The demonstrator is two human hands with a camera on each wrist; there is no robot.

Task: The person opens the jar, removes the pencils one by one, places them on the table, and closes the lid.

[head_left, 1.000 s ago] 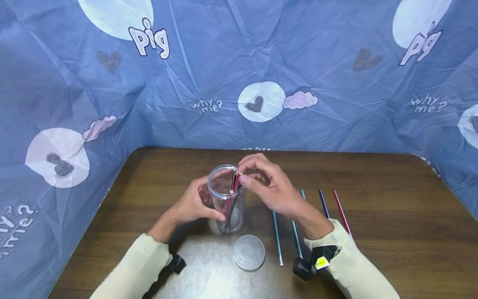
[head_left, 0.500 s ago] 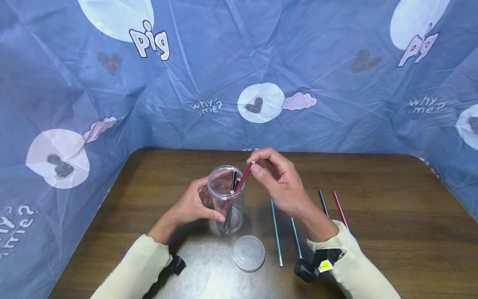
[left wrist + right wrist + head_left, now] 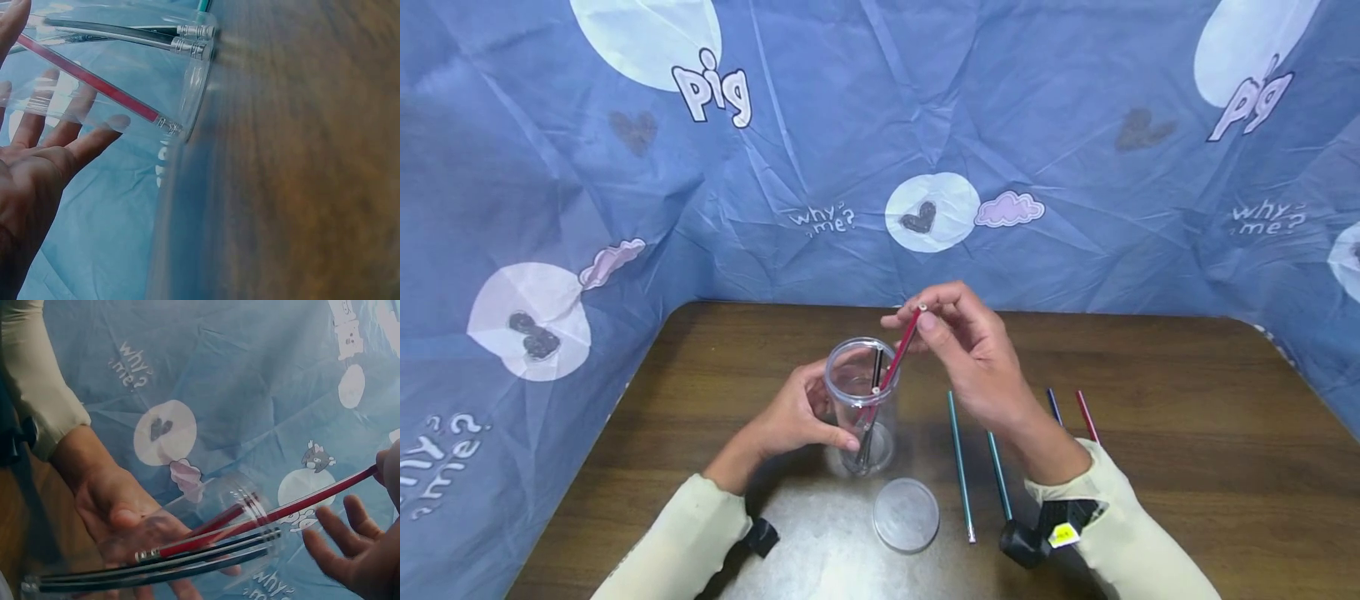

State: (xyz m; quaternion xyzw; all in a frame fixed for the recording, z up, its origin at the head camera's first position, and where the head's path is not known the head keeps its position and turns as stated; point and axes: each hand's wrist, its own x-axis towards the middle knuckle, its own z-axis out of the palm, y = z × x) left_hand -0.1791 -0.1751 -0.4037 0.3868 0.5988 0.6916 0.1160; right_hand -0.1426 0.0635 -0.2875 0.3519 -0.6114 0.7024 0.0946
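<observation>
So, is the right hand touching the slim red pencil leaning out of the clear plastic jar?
Touching. The head view shows the right hand pinching the red pencil near its top.

The person is wearing a pale cream left sleeve [image 3: 672,537] and a matching right sleeve [image 3: 1138,521]; a small black left wrist camera [image 3: 762,537] and a black right wrist camera [image 3: 1024,545] are showing, the latter carrying a yellow label [image 3: 1063,535].

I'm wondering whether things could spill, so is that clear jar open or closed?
The jar is open: a round lid lies on the table, and the red pencil in the right hand sticks out the top.
</observation>
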